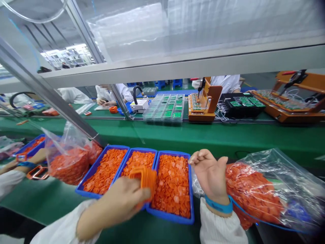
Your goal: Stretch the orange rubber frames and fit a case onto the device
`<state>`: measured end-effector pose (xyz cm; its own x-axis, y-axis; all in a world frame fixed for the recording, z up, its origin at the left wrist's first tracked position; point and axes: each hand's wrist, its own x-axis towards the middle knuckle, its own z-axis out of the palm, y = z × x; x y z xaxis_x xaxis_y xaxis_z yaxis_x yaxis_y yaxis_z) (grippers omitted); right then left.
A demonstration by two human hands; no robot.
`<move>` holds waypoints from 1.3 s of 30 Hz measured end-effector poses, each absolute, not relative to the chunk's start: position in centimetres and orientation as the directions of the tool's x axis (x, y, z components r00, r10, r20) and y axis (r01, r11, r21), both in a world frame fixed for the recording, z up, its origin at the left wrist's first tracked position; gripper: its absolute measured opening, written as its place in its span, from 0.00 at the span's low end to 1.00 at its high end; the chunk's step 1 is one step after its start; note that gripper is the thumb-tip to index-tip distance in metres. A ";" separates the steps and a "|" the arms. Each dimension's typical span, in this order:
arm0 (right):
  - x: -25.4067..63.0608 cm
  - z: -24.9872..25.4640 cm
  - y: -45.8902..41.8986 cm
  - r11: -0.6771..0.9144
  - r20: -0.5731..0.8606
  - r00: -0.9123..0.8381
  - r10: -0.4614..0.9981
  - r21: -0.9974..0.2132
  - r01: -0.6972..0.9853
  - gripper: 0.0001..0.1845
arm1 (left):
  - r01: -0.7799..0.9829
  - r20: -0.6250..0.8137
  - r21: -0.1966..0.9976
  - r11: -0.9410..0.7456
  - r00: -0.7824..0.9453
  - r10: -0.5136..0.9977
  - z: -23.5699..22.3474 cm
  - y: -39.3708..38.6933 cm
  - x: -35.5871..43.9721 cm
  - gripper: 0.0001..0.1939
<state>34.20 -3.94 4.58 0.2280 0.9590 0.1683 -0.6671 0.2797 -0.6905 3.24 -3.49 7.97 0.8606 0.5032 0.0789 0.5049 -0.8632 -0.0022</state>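
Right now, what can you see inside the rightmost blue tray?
The rightmost blue tray holds many small, flat orange pieces. The top pieces cover the tray's floor, so anything underneath cannot be seen.

A green table (152, 134) is stretching across the room, a grey metal frame (162, 69) spanning above it and translucent plastic sheeting (137, 32) covering the overhead shelf. Beyond, blue stools (159, 84) are standing on a grey floor (256, 80), while bright white light is glowing at the far left.
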 end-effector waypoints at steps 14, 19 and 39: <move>35.0 2.4 -1.8 0.209 0.027 0.243 0.970 -0.608 -0.766 0.25 | 0.670 -0.237 -0.010 -0.742 0.719 0.653 -0.5 24.6 20.4 0.23; 36.1 2.0 -1.3 0.212 -0.007 0.269 0.963 -0.595 -0.775 0.24 | 0.661 -0.297 0.026 -0.750 0.722 0.626 -2.5 26.3 21.3 0.21; 36.2 1.7 -0.7 0.207 -0.050 0.298 0.953 -0.609 -0.765 0.22 | 0.679 -0.341 0.146 -0.720 0.718 0.607 -0.9 30.8 15.8 0.29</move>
<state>36.16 -0.74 1.70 0.2980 0.9532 -0.0503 -0.7655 0.2072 -0.6092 15.82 30.80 -0.89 0.7177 0.6074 -0.3405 0.6785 -0.7199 0.1462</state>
